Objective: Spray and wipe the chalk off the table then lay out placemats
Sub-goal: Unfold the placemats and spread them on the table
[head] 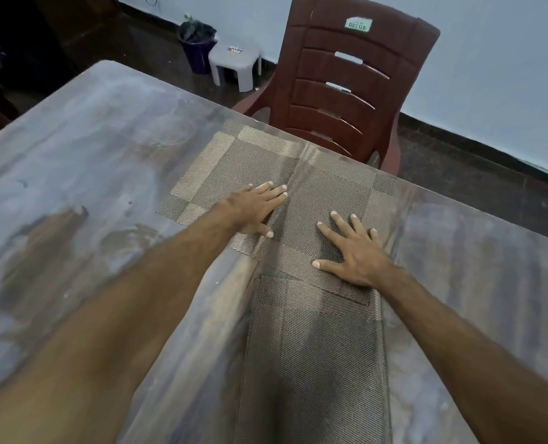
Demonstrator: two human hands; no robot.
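Laying mats: both hands, left hand (250,208) and right hand (354,251), press flat, fingers wide, on woven placemat (244,168), frame middle.
Wiping: table (74,139) looks smeary, upper left.
Left: second placemat (314,363), bottom middle, needs placing.

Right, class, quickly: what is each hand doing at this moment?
Left hand: open, flat on the far placemat.
Right hand: open, flat on the same placemat.

Far placemat (250,168) overlaps near placemat (314,363) on the table (74,155), chair (346,84) behind.

Smeary table (74,174), seemingly two overlapping placemats (247,168)
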